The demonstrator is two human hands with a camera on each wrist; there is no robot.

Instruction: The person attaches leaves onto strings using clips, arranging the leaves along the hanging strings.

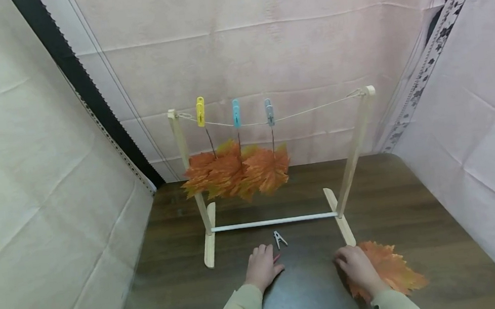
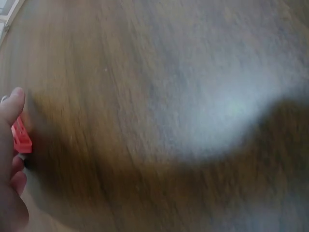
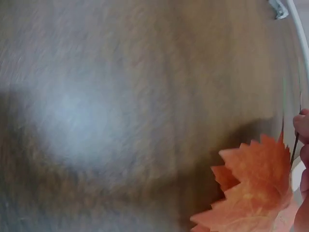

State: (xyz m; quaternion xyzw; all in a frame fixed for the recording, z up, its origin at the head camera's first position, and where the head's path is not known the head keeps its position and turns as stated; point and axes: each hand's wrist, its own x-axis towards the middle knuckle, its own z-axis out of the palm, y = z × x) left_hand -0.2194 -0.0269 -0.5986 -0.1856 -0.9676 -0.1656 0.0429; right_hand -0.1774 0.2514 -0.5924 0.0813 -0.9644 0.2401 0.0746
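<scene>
And here's the orange, jagged-edged artificial maple leaf [image 1: 395,266], lower right of the head frame, beside and partly under the right hand [image 1: 359,268]. That grip is down to a pinch, thumb and fingers on the thin dark stem [image 3: 294,146] at the right edge of the right-wrist frame. It looks feather-light, floppy in the blade and easily creased; the stiffer stem seems the place to take hold. Its long axis slants across the head frame, stem end toward upper left, toothed tip toward lower right.

Over to the left hand [image 1: 261,266], lower centre: thumb and curled fingers hold a small red plastic clothespin [image 2: 22,139]. Light, hard, perhaps a little slick, I'd judge, best squeezed at the handle ends. In the left-wrist frame it lies steeply, upper left to lower right; which end is the mouth, I can't tell.

Just above that hand, a grey plastic clothespin [image 1: 279,239] sits on the brown wood-grain surface [image 1: 176,295]. Mid-frame stands a pale wooden rack [image 1: 352,163], its white string [image 1: 315,109] carrying yellow, blue and grey-blue pegs [image 1: 236,113], with orange leaves [image 1: 227,174] hanging below. White cloth [image 1: 264,61] fills the back.
</scene>
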